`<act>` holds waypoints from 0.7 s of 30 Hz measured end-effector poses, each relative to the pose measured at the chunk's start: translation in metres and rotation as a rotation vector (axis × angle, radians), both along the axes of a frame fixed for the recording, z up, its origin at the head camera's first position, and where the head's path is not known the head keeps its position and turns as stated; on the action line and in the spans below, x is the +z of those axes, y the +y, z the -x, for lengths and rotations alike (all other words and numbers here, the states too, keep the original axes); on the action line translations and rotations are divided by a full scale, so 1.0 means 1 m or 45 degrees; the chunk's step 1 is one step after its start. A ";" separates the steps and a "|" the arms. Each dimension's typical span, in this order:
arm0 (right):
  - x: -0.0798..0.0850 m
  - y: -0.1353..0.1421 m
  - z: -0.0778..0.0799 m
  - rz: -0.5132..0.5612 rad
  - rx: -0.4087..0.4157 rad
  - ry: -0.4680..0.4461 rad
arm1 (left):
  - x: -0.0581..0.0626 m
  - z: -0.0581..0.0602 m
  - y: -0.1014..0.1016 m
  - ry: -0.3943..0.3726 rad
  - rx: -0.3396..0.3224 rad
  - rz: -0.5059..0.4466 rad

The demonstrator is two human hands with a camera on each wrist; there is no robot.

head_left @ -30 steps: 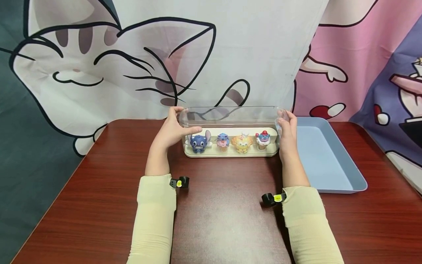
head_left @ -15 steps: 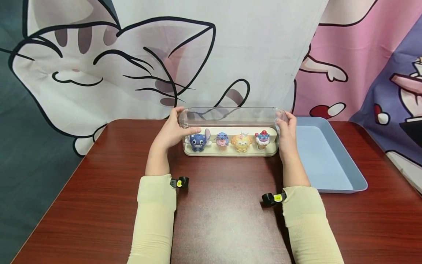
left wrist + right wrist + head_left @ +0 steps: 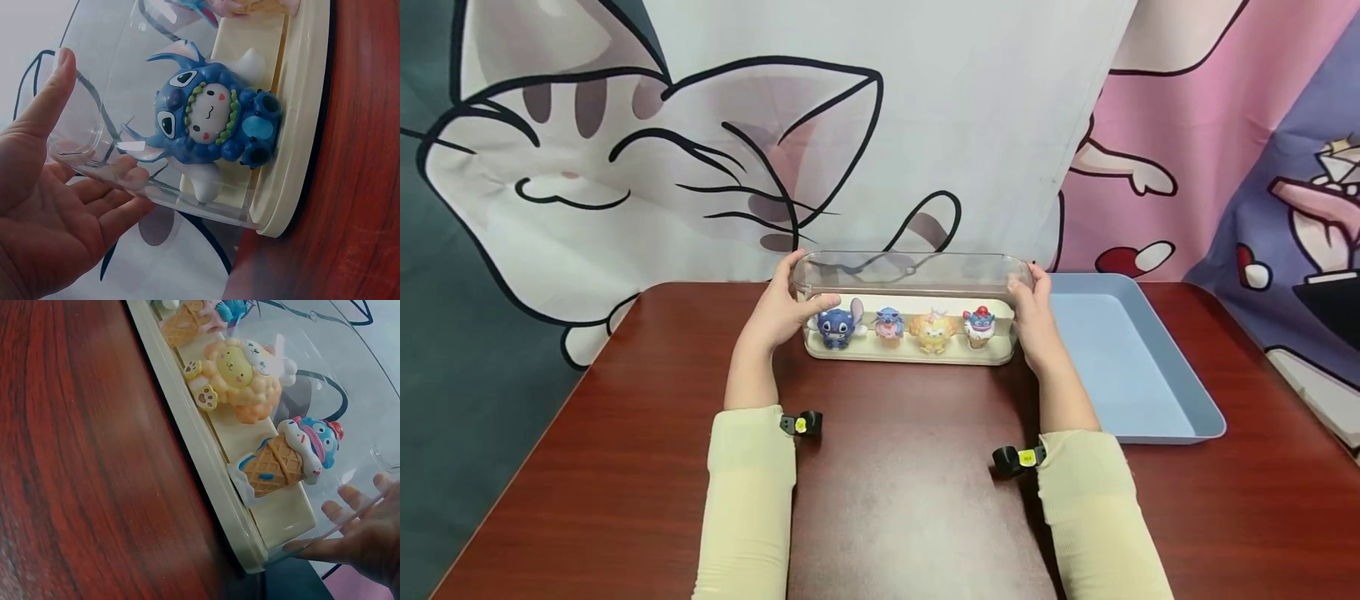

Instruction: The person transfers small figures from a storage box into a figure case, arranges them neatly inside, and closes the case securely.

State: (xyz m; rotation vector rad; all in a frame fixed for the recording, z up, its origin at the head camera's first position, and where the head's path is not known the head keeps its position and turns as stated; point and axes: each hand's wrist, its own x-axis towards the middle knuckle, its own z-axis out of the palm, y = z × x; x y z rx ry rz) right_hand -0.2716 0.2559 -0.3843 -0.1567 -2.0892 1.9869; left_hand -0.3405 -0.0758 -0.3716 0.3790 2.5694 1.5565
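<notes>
A long display case with a clear cover point(image 3: 917, 273) and a cream base point(image 3: 917, 355) lies at the table's far side. Inside stand several figurines in a row: a blue big-eared one point(image 3: 215, 119), a small blue-and-pink one point(image 3: 889, 327), a fluffy yellow one point(image 3: 240, 378) and one in an ice-cream cone point(image 3: 281, 459). My left hand point(image 3: 781, 310) holds the cover's left end, thumb toward the front and fingers at the end wall. At the opposite end my right hand point(image 3: 1037, 317) grips the cover between thumb and fingers. The cover's lower edge meets the base's rim.
A light blue tray point(image 3: 1131, 367) lies on the right, just beyond my right hand. The dark red wooden table point(image 3: 887, 492) extends toward me. Behind it hangs a cat-print curtain point(image 3: 985, 125).
The whole view has shifted slightly, so the scene sits a little lower and further left. Both hands keep their hold on the cover, and the figurines stay in place inside.
</notes>
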 end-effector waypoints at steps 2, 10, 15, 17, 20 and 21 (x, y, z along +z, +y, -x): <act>0.000 0.001 0.002 0.042 0.025 -0.009 | -0.001 0.000 -0.001 0.011 0.006 -0.006; -0.002 0.003 0.010 0.106 0.015 0.037 | -0.003 0.002 0.005 0.039 0.032 -0.022; 0.012 0.010 0.004 0.005 0.078 -0.107 | -0.006 0.006 0.008 0.022 -0.008 0.049; 0.024 0.016 0.005 -0.156 0.122 -0.222 | 0.003 0.012 0.006 -0.017 -0.075 0.171; 0.053 0.028 0.020 -0.537 0.167 -0.277 | 0.029 0.029 0.004 0.035 -0.122 0.385; 0.065 0.031 0.029 -0.699 0.157 -0.255 | 0.040 0.037 0.004 0.091 -0.103 0.460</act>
